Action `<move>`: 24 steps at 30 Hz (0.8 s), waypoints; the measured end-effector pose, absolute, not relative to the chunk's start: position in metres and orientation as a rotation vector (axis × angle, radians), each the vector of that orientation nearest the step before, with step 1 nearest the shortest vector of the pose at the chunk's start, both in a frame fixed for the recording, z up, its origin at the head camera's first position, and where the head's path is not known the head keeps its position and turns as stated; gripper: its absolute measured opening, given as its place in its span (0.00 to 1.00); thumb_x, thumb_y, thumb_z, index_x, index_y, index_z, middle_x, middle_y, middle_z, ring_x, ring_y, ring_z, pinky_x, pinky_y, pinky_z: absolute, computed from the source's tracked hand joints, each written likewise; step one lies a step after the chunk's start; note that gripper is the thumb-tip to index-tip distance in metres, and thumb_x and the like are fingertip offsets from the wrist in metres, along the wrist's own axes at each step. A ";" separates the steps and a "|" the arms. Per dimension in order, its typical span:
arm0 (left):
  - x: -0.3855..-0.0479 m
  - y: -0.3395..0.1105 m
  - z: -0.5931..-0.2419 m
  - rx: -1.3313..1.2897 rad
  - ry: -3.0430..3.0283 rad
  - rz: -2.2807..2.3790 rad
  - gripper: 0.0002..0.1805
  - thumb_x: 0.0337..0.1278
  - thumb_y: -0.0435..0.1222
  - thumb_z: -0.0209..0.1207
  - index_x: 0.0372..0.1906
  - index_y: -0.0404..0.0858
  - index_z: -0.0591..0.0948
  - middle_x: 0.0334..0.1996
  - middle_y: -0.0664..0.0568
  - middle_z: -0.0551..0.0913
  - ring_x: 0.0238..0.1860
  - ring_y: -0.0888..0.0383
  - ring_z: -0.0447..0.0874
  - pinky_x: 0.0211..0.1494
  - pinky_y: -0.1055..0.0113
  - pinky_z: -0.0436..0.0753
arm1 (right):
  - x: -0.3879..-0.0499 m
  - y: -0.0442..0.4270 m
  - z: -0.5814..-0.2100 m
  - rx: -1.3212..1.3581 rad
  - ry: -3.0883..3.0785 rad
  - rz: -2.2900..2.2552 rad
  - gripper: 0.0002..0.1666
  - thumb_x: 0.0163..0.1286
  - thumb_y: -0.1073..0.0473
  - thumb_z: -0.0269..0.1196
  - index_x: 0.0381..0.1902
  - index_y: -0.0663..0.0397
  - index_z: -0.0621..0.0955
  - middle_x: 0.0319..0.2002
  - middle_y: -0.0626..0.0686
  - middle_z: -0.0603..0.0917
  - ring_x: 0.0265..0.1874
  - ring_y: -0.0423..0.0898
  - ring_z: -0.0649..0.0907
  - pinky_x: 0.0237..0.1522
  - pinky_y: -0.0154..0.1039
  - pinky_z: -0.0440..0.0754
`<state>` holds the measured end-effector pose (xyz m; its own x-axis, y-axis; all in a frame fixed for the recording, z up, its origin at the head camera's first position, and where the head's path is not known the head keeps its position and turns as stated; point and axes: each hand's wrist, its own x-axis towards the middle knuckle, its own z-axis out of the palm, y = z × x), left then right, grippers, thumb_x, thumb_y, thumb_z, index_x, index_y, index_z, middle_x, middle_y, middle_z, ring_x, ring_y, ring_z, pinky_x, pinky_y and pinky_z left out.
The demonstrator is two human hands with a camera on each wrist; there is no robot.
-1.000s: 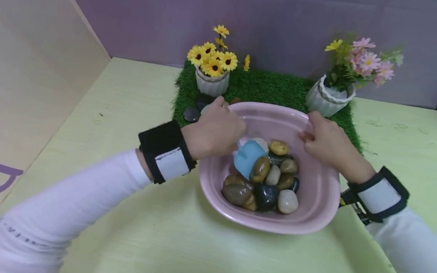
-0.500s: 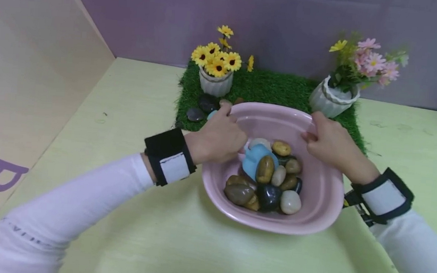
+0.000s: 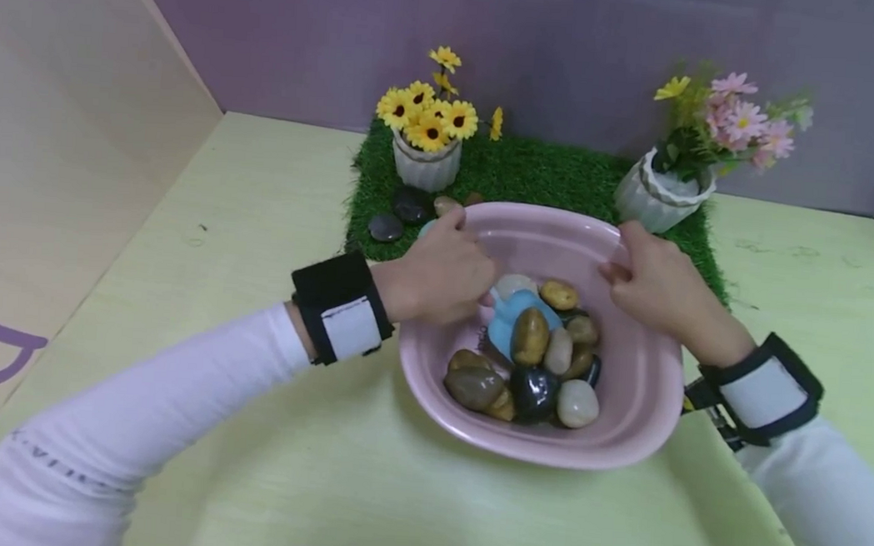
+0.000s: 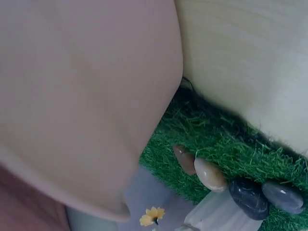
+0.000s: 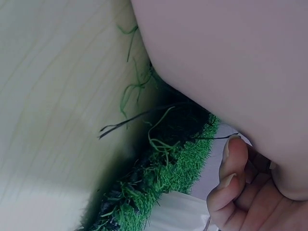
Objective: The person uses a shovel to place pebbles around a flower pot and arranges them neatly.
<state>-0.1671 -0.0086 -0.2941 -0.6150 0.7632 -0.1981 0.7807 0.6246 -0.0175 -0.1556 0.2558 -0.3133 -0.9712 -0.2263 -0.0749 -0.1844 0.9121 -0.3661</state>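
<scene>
The right hand grips the pink basin at its far right corner, fingers curled in close at the rim. At the far left corner of the basin the left hand is closed round the handle of a light blue toy shovel; whether it also holds the rim I cannot tell. The shovel's blade lies among wet pebbles inside the basin, a brown oval stone on or against it. The basin is over the middle of the table, its far rim overlapping the near edge of an artificial grass mat. Dark and tan stones lie by the mat's left edge, a white pot of yellow flowers stands at its far left corner, and a tilted white pot of pink flowers is near its right edge.
</scene>
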 end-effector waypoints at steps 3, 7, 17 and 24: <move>-0.171 -0.009 -0.290 1.246 2.662 -0.105 0.15 0.68 0.51 0.55 0.31 0.49 0.83 0.30 0.58 0.87 0.42 0.56 0.80 0.62 0.53 0.60 | -0.155 0.255 -0.313 -0.318 2.957 -0.553 0.13 0.70 0.60 0.55 0.45 0.62 0.67 0.25 0.58 0.71 0.24 0.53 0.77 0.24 0.43 0.74; -0.174 -0.010 -0.286 1.214 2.647 -0.073 0.17 0.69 0.51 0.54 0.25 0.48 0.78 0.23 0.57 0.81 0.36 0.56 0.78 0.59 0.55 0.60 | -0.155 0.255 -0.312 -0.317 2.959 -0.552 0.13 0.70 0.60 0.56 0.46 0.62 0.67 0.25 0.58 0.71 0.25 0.54 0.78 0.24 0.43 0.75; -0.175 -0.011 -0.281 1.181 2.583 0.041 0.16 0.69 0.51 0.54 0.26 0.49 0.74 0.20 0.58 0.73 0.36 0.57 0.77 0.59 0.55 0.60 | -0.156 0.255 -0.313 -0.318 2.971 -0.541 0.13 0.70 0.60 0.55 0.45 0.62 0.67 0.24 0.58 0.71 0.25 0.54 0.77 0.25 0.44 0.74; -0.172 -0.009 -0.280 1.137 2.568 0.082 0.14 0.68 0.51 0.55 0.33 0.48 0.82 0.27 0.59 0.83 0.45 0.58 0.81 0.69 0.48 0.56 | -0.155 0.255 -0.312 -0.330 2.983 -0.539 0.13 0.69 0.61 0.55 0.45 0.63 0.67 0.24 0.58 0.71 0.25 0.54 0.76 0.25 0.44 0.73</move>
